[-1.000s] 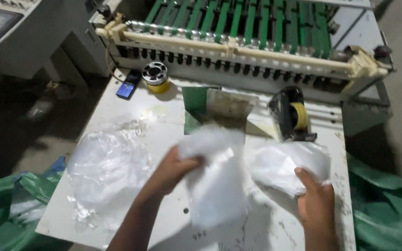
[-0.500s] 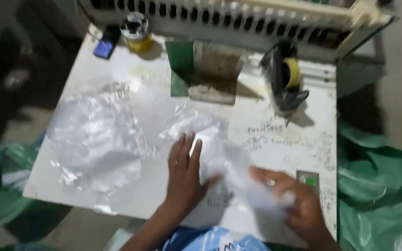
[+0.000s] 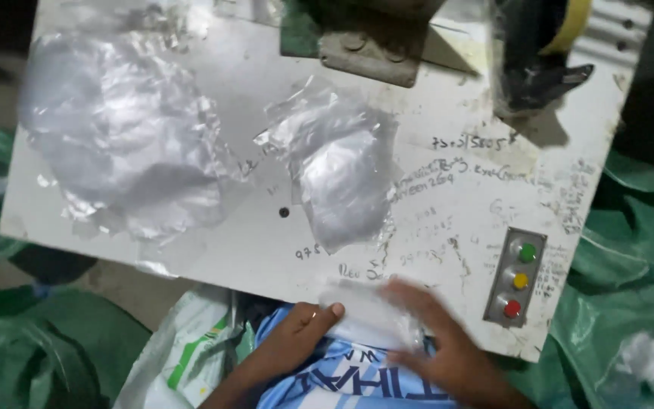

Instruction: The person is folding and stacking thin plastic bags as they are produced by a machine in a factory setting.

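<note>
White worktable [image 3: 448, 151], scuffed and scribbled with dark handwriting, green sheeting [image 3: 630, 250] heaped on the floor around it. Both hands sit at the near edge: the left hand [image 3: 300, 333] and right hand [image 3: 437, 341] pinch a small clear plastic bag [image 3: 369, 310] between fingers and thumbs (blurred, but clearly gripped). Just beyond the fingertips lies another clear bag [image 3: 342, 174]; farther left of the left fingers, a big crumpled pile of plastic [image 3: 123, 136]. Right of the right fingers, a grey panel [image 3: 515, 276] with green, yellow and red buttons.
</note>
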